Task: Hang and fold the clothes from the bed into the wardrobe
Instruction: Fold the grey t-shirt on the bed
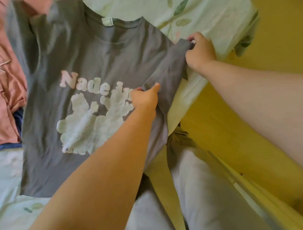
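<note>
Grey printed T-shirt (63, 57) spread face-up

Both forearms are bare and stretched forward. The left hand (145, 98) shows its back, thumb lying straight out past the curled fingers, which pinch a fold of the grey T-shirt (86, 53). Its forearm runs back from the fingers towards the lower left. The right hand (201, 51) sits beyond the left fingertips and off to their right, apart from them, also back upward, its fingers (193, 38) curled tight on the same shirt's sleeve edge, its forearm trailing away behind them to the right
</note>
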A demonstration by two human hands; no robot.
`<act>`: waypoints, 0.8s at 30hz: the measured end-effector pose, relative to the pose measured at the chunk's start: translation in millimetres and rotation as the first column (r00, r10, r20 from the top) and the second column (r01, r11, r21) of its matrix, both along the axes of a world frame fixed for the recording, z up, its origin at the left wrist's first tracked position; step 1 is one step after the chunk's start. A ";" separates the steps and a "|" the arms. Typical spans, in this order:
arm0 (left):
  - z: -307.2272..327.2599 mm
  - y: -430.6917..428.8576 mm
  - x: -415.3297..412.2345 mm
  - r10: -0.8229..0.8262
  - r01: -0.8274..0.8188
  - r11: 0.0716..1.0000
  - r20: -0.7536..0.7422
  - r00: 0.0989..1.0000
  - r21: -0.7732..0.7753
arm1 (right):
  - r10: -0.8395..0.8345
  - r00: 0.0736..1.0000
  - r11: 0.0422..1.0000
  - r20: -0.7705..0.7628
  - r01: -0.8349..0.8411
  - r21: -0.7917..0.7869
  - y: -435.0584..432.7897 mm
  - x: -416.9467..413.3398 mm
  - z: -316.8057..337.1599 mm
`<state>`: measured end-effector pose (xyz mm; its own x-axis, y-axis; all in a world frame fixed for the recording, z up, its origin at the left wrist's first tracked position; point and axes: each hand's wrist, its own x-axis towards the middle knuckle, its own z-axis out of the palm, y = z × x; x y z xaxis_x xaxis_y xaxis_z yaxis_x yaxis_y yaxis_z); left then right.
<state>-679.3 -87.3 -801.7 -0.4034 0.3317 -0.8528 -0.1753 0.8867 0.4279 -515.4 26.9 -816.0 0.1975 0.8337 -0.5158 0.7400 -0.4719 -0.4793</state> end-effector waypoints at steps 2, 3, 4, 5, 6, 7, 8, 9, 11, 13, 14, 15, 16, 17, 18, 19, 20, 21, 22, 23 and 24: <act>-4.5 -0.8 3.6 0.066 -0.066 0.998 -0.020 0.998 0.006 | 0.129 0.992 0.991 0.013 -0.129 0.032 16.1 4.0 0.4; -5.4 -4.1 3.1 0.094 -0.094 0.996 -0.037 0.995 0.008 | 0.184 0.983 0.982 0.008 -0.184 0.041 22.4 2.6 2.4; -6.2 -9.3 1.7 0.118 -0.118 0.993 -0.073 0.990 -0.003 | 0.243 0.970 0.969 -0.005 -0.242 0.054 28.1 -1.0 5.0; -7.7 -15.9 0.2 0.141 -0.144 0.989 -0.114 0.983 -0.017 | 0.310 0.951 0.949 -0.022 -0.307 0.077 32.9 -6.1 8.4; -7.4 -23.3 -0.8 0.166 -0.172 0.984 -0.151 0.975 -0.033 | 0.382 0.923 0.920 -0.038 -0.376 0.109 37.0 -11.9 11.1; -8.4 -30.6 -1.9 0.207 -0.216 0.976 -0.183 0.961 -0.034 | 0.451 0.891 0.887 -0.055 -0.440 0.140 41.2 -18.7 13.9; -8.6 -37.8 -2.9 0.257 -0.270 0.962 -0.200 0.945 -0.040 | 0.515 0.854 0.850 -0.072 -0.499 0.166 45.1 -26.0 15.9; -10.7 -44.5 -3.6 0.315 -0.333 0.941 -0.207 0.926 -0.058 | 0.576 0.813 0.812 -0.088 -0.555 0.183 48.7 -34.0 17.9; -13.0 -52.1 -5.6 0.407 -0.437 0.893 -0.224 0.886 -0.109 | 0.680 0.726 0.731 -0.101 -0.662 0.163 55.1 -48.9 20.5; -13.8 -55.5 -6.8 0.503 -0.536 0.827 -0.204 0.840 -0.169 | 0.768 0.638 0.641 -0.061 -0.764 0.075 58.2 -59.4 20.1; -14.1 -56.4 -6.9 0.553 -0.579 0.792 -0.175 0.814 -0.191 | 0.801 0.597 0.598 -0.040 -0.801 0.019 59.0 -62.8 20.3; -12.4 -56.5 -6.3 0.607 -0.619 0.758 -0.126 0.785 -0.204 | 0.821 0.570 0.569 -0.031 -0.822 -0.030 59.0 -64.7 21.3; -8.6 -55.9 -3.7 0.646 -0.645 0.733 -0.076 0.760 -0.217 | 0.828 0.561 0.558 -0.031 -0.827 -0.062 59.4 -65.6 21.7; -6.4 -55.7 0.4 0.668 -0.657 0.719 -0.034 0.743 -0.227 | 0.824 0.566 0.562 -0.034 -0.823 -0.075 61.3 -65.7 22.3; -5.3 -56.6 5.2 0.664 -0.644 0.726 0.002 0.748 -0.242 | 0.818 0.574 0.570 -0.036 -0.818 -0.084 63.1 -64.7 22.0; -4.2 -58.3 11.3 0.655 -0.625 0.736 0.041 0.755 -0.260 | 0.819 0.572 0.567 -0.038 -0.818 -0.102 64.8 -63.2 20.9; -4.1 -60.1 17.8 0.636 -0.596 0.752 0.074 0.768 -0.282 | 0.832 0.554 0.546 -0.038 -0.828 -0.129 66.6 -61.3 19.1; -5.1 -62.4 24.1 0.631 -0.581 0.758 0.110 0.768 -0.296 | 0.855 0.517 0.505 -0.037 -0.847 -0.166 67.3 -60.1 18.5; -6.7 -64.9 29.7 0.617 -0.559 0.770 0.134 0.776 -0.308 | 0.880 0.474 0.459 -0.031 -0.866 -0.199 67.1 -58.8 17.8; -8.2 -67.2 33.8 0.610 -0.546 0.776 0.156 0.777 -0.315 | 0.900 0.436 0.422 -0.017 -0.879 -0.221 67.0 -57.7 17.7; -10.6 -69.4 36.6 0.603 -0.535 0.780 0.161 0.781 -0.325 | 0.912 0.411 0.399 -0.002 -0.887 -0.230 67.2 -57.3 17.5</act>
<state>-642.7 -156.6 -812.3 -0.2178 -0.1278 -0.9676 -0.7492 0.6572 0.0818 -572.7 94.1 -798.4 -0.5507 0.4635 -0.6942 0.8230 0.4403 -0.3589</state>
